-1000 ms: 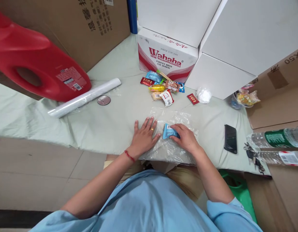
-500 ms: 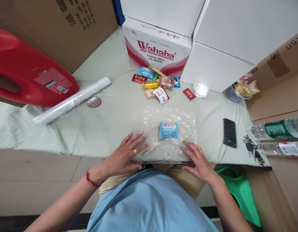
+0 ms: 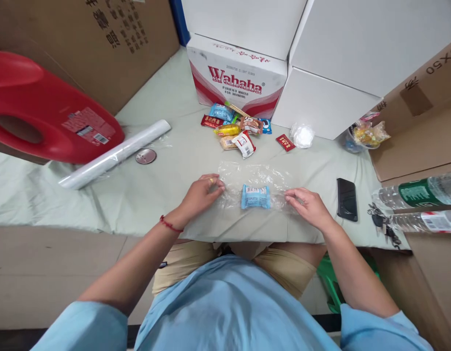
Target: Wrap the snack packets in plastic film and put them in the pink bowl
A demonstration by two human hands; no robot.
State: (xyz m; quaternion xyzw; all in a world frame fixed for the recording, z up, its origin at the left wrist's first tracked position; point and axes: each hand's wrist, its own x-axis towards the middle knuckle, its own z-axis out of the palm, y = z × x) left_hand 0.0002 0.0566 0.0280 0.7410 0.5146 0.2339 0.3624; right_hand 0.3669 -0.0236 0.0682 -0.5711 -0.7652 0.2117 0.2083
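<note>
On the table [image 3: 159, 192], our left hand [image 3: 207, 191] and right hand [image 3: 303, 205] pinch the film [image 3: 255, 173] by opposite side edges, the packet [image 3: 255, 197] at its middle; probably featherlight, limp, clingy and tearable, it suits a gentle edge hold.

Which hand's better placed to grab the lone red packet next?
Likely the right hand; it's closer to the red packet, while the left hand sits beyond the blue packet. Both seemingly pinch plastic.
</note>
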